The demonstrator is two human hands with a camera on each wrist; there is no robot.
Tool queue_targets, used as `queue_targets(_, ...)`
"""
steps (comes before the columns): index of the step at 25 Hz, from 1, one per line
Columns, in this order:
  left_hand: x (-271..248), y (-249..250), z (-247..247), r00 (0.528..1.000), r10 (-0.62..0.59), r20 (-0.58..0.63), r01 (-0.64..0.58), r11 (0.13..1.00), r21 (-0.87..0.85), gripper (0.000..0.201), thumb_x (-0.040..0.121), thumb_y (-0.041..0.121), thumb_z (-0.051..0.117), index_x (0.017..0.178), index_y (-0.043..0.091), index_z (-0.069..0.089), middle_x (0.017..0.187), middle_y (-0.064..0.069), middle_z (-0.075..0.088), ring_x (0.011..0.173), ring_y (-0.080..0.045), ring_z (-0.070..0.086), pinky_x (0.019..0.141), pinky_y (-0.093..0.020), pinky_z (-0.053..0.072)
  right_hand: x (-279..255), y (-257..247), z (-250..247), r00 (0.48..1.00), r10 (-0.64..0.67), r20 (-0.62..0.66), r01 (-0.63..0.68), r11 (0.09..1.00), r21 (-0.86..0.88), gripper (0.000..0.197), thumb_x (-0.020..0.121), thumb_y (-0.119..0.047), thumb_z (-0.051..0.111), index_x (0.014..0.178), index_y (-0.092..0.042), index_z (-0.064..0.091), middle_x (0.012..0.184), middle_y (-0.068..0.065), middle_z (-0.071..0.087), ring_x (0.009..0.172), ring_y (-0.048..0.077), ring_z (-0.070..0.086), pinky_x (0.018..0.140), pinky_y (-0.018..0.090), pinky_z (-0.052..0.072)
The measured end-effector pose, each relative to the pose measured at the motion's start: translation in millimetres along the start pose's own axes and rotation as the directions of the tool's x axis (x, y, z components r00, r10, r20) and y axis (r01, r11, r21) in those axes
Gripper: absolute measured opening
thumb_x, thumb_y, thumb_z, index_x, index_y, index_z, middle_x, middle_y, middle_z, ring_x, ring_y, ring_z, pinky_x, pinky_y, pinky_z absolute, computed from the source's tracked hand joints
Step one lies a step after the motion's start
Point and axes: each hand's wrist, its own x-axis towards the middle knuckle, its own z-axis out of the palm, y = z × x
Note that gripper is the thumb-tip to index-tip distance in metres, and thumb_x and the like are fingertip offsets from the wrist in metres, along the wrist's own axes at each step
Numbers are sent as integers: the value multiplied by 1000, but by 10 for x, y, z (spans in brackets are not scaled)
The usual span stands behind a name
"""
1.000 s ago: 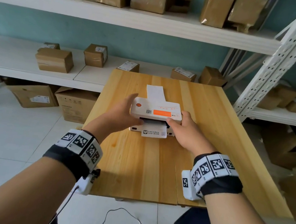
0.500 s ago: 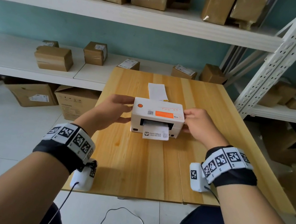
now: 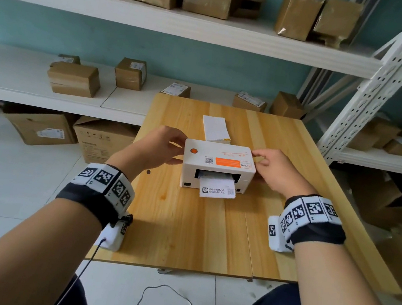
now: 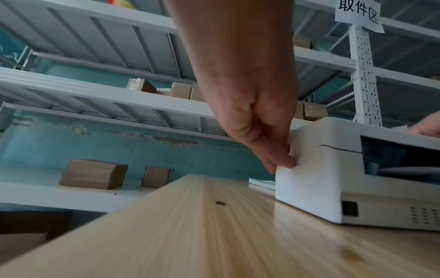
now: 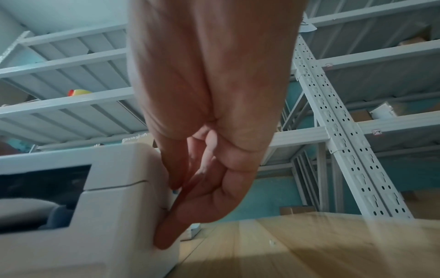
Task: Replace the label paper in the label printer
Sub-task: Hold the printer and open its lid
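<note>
A white label printer (image 3: 218, 166) stands mid-table with its lid down, and a printed label (image 3: 217, 190) sticks out of its front slot. A stack of white label paper (image 3: 216, 128) lies just behind it. My left hand (image 3: 178, 149) touches the printer's left side. In the left wrist view its fingertips (image 4: 285, 161) press by the lid seam. My right hand (image 3: 258, 163) touches the right side. Its fingers (image 5: 173, 180) lie against the printer (image 5: 114, 197) at the seam. Neither hand holds anything loose.
The wooden table (image 3: 196, 230) has bare room in front of and beside the printer. White shelves (image 3: 23, 78) with cardboard boxes run behind and to the left. A perforated rack post (image 3: 358, 102) stands at the right. A cable (image 3: 167, 301) lies on the floor.
Both hands left the printer's front, where the right fingers were at the label slot. They now sit on its left and right sides. The printer stays put.
</note>
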Motion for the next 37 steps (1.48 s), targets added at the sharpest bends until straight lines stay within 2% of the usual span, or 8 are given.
queue_targets(4, 40, 19, -9, 999, 8, 34, -13, 990, 137, 43, 95, -7, 53, 133, 13, 56, 116, 0, 60, 97, -17, 63, 60, -15, 55, -10, -7, 7, 1000, -23, 16, 24, 999, -46, 42, 103, -16, 47, 143, -30, 53, 99, -3, 73, 90, 21, 69, 78, 38, 57)
queue_targets(7, 54, 40, 9, 998, 33, 61, -47, 968, 247, 45, 93, -10, 55, 133, 12, 57, 122, -3, 61, 97, -16, 62, 58, -12, 53, -25, 14, -26, 999, -19, 26, 21, 997, -77, 34, 104, -18, 46, 134, -29, 58, 104, 3, 71, 89, 22, 67, 71, 37, 54)
queue_targets(12, 20, 63, 53, 1000, 18, -4, -16, 963, 268, 39, 93, -7, 57, 128, 10, 59, 117, 0, 61, 92, -12, 62, 55, -11, 52, 11, 91, -25, 997, -81, 13, 82, 993, -82, 34, 101, -16, 53, 132, -26, 63, 131, -3, 66, 113, 19, 61, 94, 38, 52)
queue_targets(17, -20, 42, 75, 999, 3, -35, 4, 980, 199, 30, 96, -2, 54, 122, 10, 63, 111, 3, 65, 81, 1, 61, 53, -4, 49, -58, 161, -33, 990, -141, -4, 141, 989, 46, 48, 99, -13, 56, 143, -31, 53, 142, -8, 59, 131, 16, 53, 108, 45, 45)
queue_targets(22, -13, 27, 85, 999, -5, -36, 13, 978, 209, 30, 98, 1, 53, 124, 11, 61, 109, 6, 64, 81, 1, 62, 54, -7, 51, 25, 146, -23, 988, -150, -46, 150, 989, -4, 37, 95, -10, 61, 126, -30, 63, 128, -6, 65, 116, 14, 58, 96, 38, 51)
queue_targets(26, -21, 50, 97, 999, -10, -37, 18, 976, 215, 31, 99, -2, 50, 127, 8, 59, 113, 3, 62, 90, -13, 64, 46, -4, 47, 50, 106, -11, 985, -151, -83, 151, 989, -6, 30, 94, -7, 61, 117, -25, 65, 120, -2, 67, 108, 18, 62, 91, 38, 53)
queue_targets(33, -13, 75, 110, 999, 21, -35, -9, 948, 319, 33, 99, 2, 51, 131, 7, 58, 128, -5, 64, 85, -11, 59, 38, -3, 41, 33, 156, 0, 980, -170, -100, 174, 984, 37, 36, 95, -5, 60, 125, -24, 66, 128, -1, 67, 105, 12, 58, 91, 32, 49)
queue_targets(37, -12, 71, 121, 999, 27, -30, -14, 932, 361, 34, 99, 3, 51, 132, 9, 58, 128, -3, 64, 81, -8, 59, 39, -6, 43, 17, 119, -65, 984, -175, -14, 174, 982, -67, 41, 95, -11, 63, 133, -27, 61, 136, -1, 63, 107, 16, 59, 87, 31, 48)
